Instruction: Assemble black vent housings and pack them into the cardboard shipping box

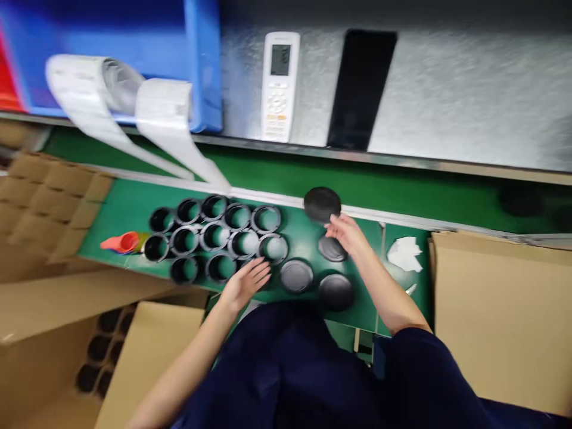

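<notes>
Between its thumb and fingers, my right hand pinches the edge of a round black lid, held tilted above the far side of the green table. Just below that hand lies another black disc, with two more dark round pieces nearer to me. My left hand is open, its fingers stretched out over the near edge of a group of black rings or open cylinders. It partly covers one of them, and I cannot tell whether it touches it. Several of these hollow pieces stand in rows, green showing through them.
A metal shelf above holds a white remote control, a black phone-like slab and a blue bin with label rolls. Cardboard sheets lie right; a carton with dark round pieces stands lower left. Coloured scoops sit left.
</notes>
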{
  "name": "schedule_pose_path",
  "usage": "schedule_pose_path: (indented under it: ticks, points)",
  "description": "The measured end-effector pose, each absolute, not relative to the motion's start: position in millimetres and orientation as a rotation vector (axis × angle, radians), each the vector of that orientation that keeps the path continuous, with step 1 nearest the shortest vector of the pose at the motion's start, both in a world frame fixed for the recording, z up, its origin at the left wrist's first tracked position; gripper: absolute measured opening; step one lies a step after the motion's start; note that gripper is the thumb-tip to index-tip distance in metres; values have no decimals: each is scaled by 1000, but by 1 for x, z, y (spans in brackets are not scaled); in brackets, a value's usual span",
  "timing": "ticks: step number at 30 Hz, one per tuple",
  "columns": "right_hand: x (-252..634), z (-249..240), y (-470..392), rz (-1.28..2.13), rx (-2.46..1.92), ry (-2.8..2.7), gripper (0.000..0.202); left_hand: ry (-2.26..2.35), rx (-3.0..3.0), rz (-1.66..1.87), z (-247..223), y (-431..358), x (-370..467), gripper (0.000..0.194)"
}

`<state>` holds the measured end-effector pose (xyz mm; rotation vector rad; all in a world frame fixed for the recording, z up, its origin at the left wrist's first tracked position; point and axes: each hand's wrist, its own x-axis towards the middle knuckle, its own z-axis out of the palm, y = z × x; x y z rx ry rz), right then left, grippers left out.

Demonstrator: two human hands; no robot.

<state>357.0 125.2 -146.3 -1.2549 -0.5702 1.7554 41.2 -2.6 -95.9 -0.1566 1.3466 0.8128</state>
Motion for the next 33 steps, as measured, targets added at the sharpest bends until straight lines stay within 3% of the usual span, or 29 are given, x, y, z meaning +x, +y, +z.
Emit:
schedule_pose_path:
  ticks: [3,6,9,12,16,28,33]
  points:
    - [278,-126,54,2195,-1027,-792,46,981,-122,970,-82,5,57,57]
    - [244,-108,15,2239,-1039,-1136,49,855,-108,1083,-71,-5,52,65]
    - [234,-94,8,1674,-1218,-1625,43,829,-136,1145,-61,-25,40,56]
    - [226,-80,9,1008,-1133,-1951,38,799,-143,1156,-51,-42,32,50]
    - [209,-69,1,706,-976,-2173,36,772,-109,1133,-42,-60,23,50]
    - [185,-49,-25,1045,-950,-2134,59,728,31,1131,-29,-93,-2,66]
    - [188,-48,-39,1138,-983,-2042,59,750,7,1112,-24,-102,-1,66]
